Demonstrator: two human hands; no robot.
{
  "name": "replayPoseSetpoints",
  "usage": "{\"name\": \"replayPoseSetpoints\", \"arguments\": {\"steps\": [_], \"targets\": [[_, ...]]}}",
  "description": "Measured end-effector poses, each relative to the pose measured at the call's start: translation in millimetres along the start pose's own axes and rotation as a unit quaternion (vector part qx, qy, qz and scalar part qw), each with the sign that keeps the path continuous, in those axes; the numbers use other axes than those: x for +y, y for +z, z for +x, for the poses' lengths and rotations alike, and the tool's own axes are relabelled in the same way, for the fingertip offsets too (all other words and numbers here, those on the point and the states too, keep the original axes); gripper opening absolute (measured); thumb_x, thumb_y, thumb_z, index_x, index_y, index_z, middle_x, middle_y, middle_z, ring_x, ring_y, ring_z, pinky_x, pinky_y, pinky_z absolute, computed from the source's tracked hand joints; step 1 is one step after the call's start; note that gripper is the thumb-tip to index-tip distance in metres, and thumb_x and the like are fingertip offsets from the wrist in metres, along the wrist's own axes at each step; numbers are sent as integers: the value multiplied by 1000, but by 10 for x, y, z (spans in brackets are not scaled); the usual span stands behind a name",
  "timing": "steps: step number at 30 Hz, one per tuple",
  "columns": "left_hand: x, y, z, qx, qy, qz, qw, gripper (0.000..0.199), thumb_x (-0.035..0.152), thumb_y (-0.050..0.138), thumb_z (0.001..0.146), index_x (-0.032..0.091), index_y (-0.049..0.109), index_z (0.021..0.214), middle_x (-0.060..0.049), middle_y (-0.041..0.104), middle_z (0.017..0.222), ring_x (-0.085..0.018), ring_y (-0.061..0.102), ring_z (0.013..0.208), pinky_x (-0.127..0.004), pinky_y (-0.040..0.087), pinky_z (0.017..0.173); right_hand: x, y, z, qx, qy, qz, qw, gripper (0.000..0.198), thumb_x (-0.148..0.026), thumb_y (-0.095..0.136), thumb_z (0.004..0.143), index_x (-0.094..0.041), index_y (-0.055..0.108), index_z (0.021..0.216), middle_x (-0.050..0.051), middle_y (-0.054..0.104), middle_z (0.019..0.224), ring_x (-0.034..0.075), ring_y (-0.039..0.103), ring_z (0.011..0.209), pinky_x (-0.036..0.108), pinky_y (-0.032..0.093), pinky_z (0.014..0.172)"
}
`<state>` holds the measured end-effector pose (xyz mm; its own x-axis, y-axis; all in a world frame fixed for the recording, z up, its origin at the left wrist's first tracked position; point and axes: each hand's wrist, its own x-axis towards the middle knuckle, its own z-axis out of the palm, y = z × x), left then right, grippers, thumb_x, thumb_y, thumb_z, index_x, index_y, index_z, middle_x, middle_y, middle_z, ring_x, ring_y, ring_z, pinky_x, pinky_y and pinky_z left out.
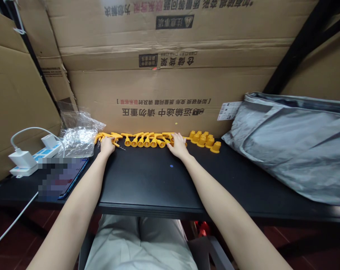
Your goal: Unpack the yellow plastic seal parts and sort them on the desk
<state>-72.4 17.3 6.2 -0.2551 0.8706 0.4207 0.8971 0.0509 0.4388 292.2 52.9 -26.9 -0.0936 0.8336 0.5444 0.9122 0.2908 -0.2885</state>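
Along the back of the black tabletop lies a row of yellow plastic pieces (141,142), each with a funnel-shaped end and a crossbar. My left hand (107,145) is at the row's left end, fingers curled down over a pile of yellow crossbar parts (116,135). Small metal springs (122,149) lie beside it; what its fingertips grip is hidden. At the right end of the row, my right hand (179,147) has its thumb and fingers around a yellow funnel-shaped piece (172,141). Just right of it stand several yellow cups (201,140), flared rims down.
A cardboard sheet (164,86) walls off the back. On the left are a clear plastic bag (80,140), a power strip (44,152) with a white charger and cable, and a phone (71,176). A grey fabric bag (293,150) fills the right side.
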Motion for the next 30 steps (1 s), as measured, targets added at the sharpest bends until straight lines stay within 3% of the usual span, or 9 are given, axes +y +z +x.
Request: {"name": "replayPoseSetpoints", "arguments": {"steps": [12, 18, 23, 27, 30], "targets": [[125, -131, -86, 18, -15, 16, 1000, 43, 8, 47, 78, 18, 63, 117, -13, 63, 117, -25, 59, 110, -35, 45, 96, -42, -46, -7, 4, 12, 30, 999, 56, -37, 52, 84, -14, 45, 134, 21, 39, 146, 35, 26, 140, 63, 19, 109], [219, -218, -130, 14, -51, 7, 999, 44, 12, 42, 84, 23, 55, 124, -11, 66, 117, -26, 60, 109, -36, 46, 90, -40, -254, 53, 138, -4, 59, 989, 51, -39, 41, 88, -14, 45, 132, 21, 37, 147, 32, 27, 139, 62, 19, 109], [248, -227, -128, 10, -40, 13, 999, 44, 21, 36, 90, 25, 47, 132, -13, 66, 115, -28, 62, 105, -38, 45, 88, 136, -477, 44, 235, 118, 19, 965, 52, -29, 39, 85, -10, 42, 132, 22, 31, 149, 33, 21, 140, 60, 19, 108], [262, -203, -125, 10, -38, 14, 999, 42, 30, 32, 93, 22, 44, 133, -16, 67, 110, -31, 63, 100, -40, 45, 84, 312, -513, -71, 227, 216, -1, 950, 51, -20, 41, 80, -8, 47, 129, 23, 31, 147, 34, 20, 139, 57, 17, 109], [270, -189, -122, 10, -47, 8, 999, 42, 34, 27, 95, 19, 45, 129, -18, 66, 105, -32, 64, 97, -41, 45, 83, 409, -453, -148, 213, 271, 12, 939, 46, -18, 45, 78, -11, 55, 122, 23, 39, 142, 36, 28, 134, 55, 20, 108]]}}
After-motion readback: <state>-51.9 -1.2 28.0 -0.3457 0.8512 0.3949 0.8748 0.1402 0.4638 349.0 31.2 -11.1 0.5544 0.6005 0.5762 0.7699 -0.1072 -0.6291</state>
